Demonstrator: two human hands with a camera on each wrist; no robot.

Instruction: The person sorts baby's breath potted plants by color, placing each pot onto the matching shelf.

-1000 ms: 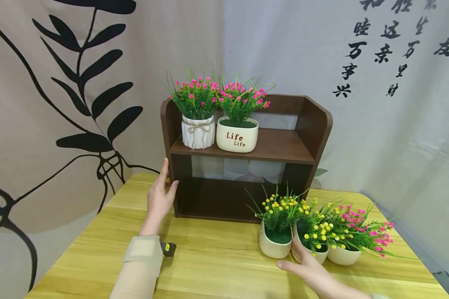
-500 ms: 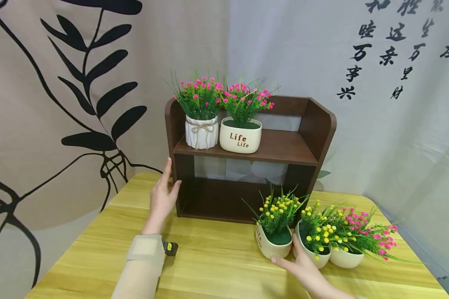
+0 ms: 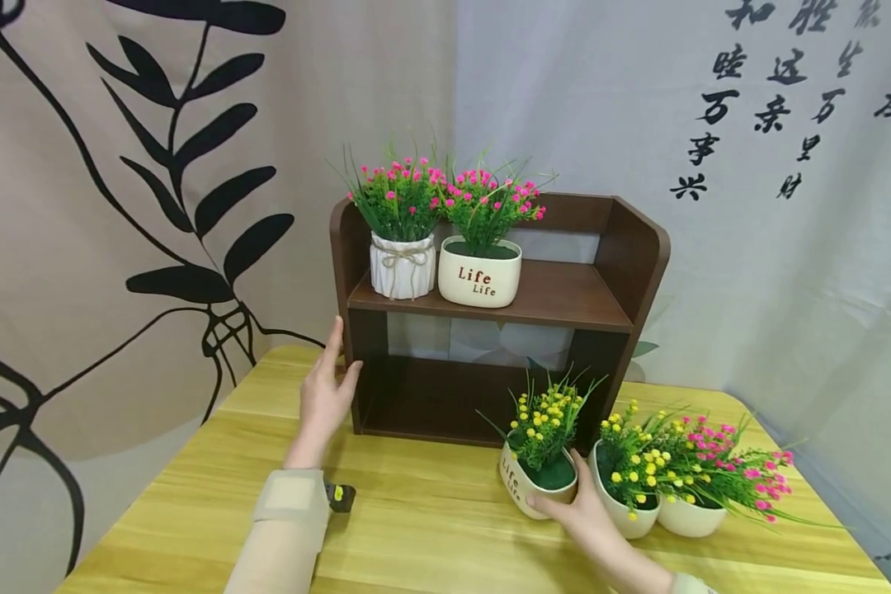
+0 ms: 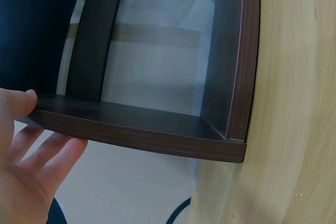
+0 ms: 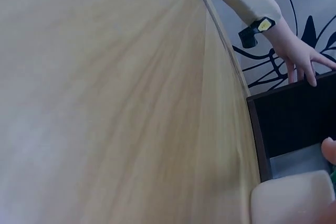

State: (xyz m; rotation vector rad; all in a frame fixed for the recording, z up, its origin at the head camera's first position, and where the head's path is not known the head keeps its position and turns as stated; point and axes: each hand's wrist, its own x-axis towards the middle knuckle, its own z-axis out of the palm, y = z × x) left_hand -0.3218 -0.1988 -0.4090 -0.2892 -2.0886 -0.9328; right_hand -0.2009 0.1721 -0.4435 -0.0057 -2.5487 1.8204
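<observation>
My left hand (image 3: 324,400) is at the left side panel of a dark brown two-tier shelf (image 3: 564,293). In the left wrist view, its thumb (image 4: 21,103) lies on the panel's inner face and the fingers press the outside. My right hand (image 3: 582,507) grips a cream oval flower pot (image 3: 538,487) with yellow artificial flowers, thumb on its front and fingers at its right side. The pot stands turned, lettering facing left, before the shelf's lower right corner. The right wrist view catches the pot's pale wall (image 5: 291,198) and part of a finger.
On the upper shelf stand a white pleated pot (image 3: 403,268) with a twine bow and a cream "Life" pot (image 3: 479,276), both with pink flowers. Right of my right hand are a yellow-flowered pot (image 3: 619,495) and a pink-flowered pot (image 3: 692,517) on the wooden table (image 3: 416,528).
My right hand has closed round the leftmost yellow-flowered pot, which has turned and shifted left, away from its neighbour. My left hand stays at the shelf's side.
</observation>
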